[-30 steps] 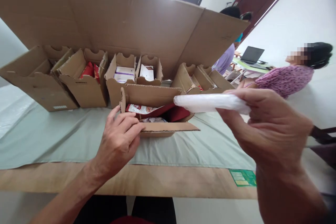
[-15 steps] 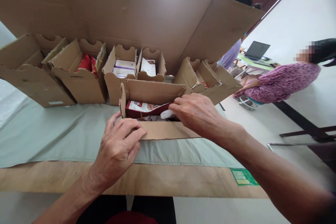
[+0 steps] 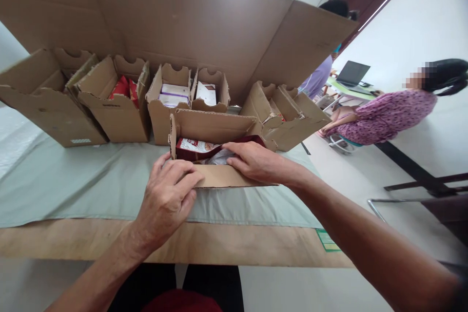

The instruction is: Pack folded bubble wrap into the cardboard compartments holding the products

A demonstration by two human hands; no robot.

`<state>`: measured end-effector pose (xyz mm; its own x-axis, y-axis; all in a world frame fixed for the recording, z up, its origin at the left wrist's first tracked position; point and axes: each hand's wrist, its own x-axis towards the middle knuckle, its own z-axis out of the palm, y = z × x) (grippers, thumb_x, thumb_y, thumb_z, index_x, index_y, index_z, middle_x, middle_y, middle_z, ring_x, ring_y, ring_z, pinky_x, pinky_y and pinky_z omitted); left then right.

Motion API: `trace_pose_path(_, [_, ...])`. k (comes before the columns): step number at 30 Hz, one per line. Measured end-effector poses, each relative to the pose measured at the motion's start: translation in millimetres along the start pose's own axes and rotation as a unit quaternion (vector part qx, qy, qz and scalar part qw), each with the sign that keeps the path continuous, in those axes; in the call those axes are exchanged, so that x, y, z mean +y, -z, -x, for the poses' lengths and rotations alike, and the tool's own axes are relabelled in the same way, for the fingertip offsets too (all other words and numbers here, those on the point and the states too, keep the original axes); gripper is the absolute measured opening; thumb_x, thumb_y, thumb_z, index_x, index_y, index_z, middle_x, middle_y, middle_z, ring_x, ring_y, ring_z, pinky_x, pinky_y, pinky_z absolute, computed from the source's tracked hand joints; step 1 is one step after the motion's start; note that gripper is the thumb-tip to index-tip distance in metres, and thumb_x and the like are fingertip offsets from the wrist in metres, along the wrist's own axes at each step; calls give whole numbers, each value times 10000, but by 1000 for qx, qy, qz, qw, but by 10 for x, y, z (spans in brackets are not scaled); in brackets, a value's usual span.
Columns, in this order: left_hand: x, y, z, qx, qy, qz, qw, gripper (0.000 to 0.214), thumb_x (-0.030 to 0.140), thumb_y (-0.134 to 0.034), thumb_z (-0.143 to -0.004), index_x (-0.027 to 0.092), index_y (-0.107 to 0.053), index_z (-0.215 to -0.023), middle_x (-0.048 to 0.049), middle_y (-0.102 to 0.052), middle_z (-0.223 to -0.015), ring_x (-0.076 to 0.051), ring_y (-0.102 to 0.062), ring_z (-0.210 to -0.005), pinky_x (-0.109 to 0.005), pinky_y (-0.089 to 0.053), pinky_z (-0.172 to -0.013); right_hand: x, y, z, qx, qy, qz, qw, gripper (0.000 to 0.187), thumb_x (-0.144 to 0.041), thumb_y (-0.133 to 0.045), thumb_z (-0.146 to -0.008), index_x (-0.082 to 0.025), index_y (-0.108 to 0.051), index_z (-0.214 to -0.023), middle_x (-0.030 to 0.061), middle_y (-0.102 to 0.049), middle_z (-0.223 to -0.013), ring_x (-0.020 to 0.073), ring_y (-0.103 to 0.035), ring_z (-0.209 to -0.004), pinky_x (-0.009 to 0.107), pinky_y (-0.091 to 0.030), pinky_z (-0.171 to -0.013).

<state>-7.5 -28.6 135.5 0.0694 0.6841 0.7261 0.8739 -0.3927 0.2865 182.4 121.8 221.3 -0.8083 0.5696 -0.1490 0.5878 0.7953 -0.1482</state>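
A small open cardboard box (image 3: 219,175) lies in front of me with its opening towards me. My left hand (image 3: 170,195) grips its front left corner, fingers bent over the front panel. Inside rest a dark red printed packet (image 3: 197,146) and crumpled clear plastic (image 3: 219,157). My right hand (image 3: 254,161) reaches over the box's right part, fingers stretched out along the packet and thumb apart beside the plastic. Its palm side is hidden.
Several open cardboard bins (image 3: 113,92) stand behind the box, some with red packets or white cartons. A tall cardboard panel (image 3: 175,14) rises behind them. Green cloth (image 3: 91,180) covers the wooden table (image 3: 183,243). To the right a person (image 3: 391,112) sits by a laptop (image 3: 353,74).
My right hand has let go of the white plastic and moved slightly left, its fingers straightening. The plastic now lies lower and spread in the box. My left hand stays at the corner.
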Motion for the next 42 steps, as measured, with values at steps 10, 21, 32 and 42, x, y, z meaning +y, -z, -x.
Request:
trace_pose_path(10, [8, 1, -71, 20, 2, -24, 1000, 252, 57, -553, -899, 202, -692, -1050, -57, -729, -1010, -228, -689, -960, -531, -464, -1087, -49, 73, 177, -22, 12, -52, 998, 433, -415, -383, -1112, -156, -725, -1055, 101, -774, -1041, 238, -717, -936, 323, -492, -799])
trace_pose_path(21, [37, 80, 46, 130, 51, -25, 990, 405, 140, -693, -914, 227, -613, -1302, -105, -663, -1219, -253, -652, -1145, -467, -538, -1037, 127, 101, 687, 313, -23, -61, 947, 236, -283, -555, -1006, -196, -773, -1033, 90, -775, -1127, 261, -722, -1062, 412, -534, -970])
trace_pose_path(32, [-144, -215, 202, 139, 282, 229, 921, 774, 378, -797, -866, 281, -422, -1536, -142, -508, -1527, -280, -574, -1345, -520, -498, -1140, 625, -253, 952, 301, -34, -262, 916, 769, -548, -777, -855, -261, -495, -1511, 148, -586, -1490, 327, -636, -1296, 526, -529, -1062])
trace_pose_path(42, [-161, -411, 86, 86, 355, 363, 857, 620, 480, -751, -889, 242, -547, -1423, -130, -643, -1419, -275, -642, -1284, -436, -561, -1061, 717, -731, 522, 237, -14, -359, 903, 753, -661, -710, -860, -173, -568, -1416, 168, -675, -1349, 326, -648, -1219, 488, -549, -1001])
